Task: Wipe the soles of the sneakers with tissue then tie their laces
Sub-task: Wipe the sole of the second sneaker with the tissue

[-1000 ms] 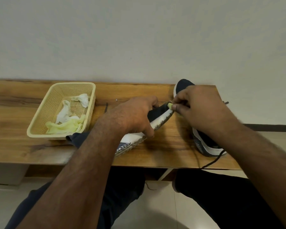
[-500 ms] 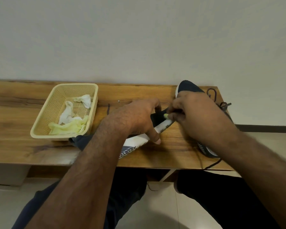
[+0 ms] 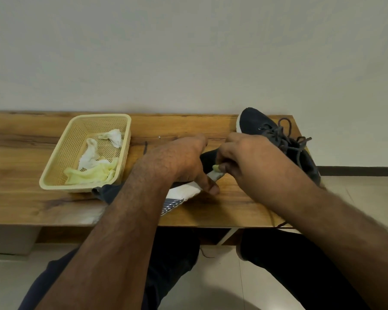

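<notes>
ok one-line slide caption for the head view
Left hand steadies a tipped sneaker while right hand rubs tissue along its white sole edge.

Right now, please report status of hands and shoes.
Left hand grips tilted dark sneaker. Right hand pinches yellowish tissue against its white sole. Nothing in the way.

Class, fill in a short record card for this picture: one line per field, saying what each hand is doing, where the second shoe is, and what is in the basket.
left hand: grips the tilted sneaker, white sole facing up
right hand: pinches a yellowish tissue wad against the sole edge
second sneaker: upright on the wooden bench, laces loose
basket: holds crumpled white and yellow tissues
</notes>
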